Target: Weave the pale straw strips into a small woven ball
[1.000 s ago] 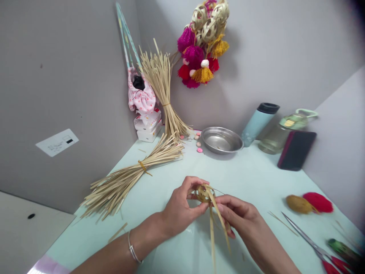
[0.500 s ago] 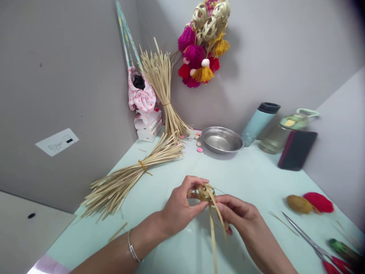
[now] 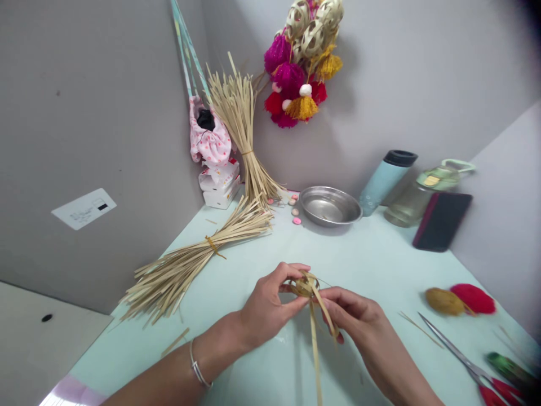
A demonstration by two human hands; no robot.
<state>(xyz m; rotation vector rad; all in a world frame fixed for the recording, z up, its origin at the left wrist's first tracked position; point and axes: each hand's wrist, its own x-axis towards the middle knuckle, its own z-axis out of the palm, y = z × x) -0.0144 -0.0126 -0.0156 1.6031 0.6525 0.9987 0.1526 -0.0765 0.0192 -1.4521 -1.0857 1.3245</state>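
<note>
Our left hand pinches a woven ball, likely light, springy, best held round its sides; our right hand grips a strip.

Soft, bright light; the tassels cast a faint shadow on the wall. Glare whitens the worktop's near left corner; toward its right edge, the phone looks blurred, slanted.

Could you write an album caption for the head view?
The left hand holds a small woven ball, the right hand at its trailing strips, over a pale green table.
</note>
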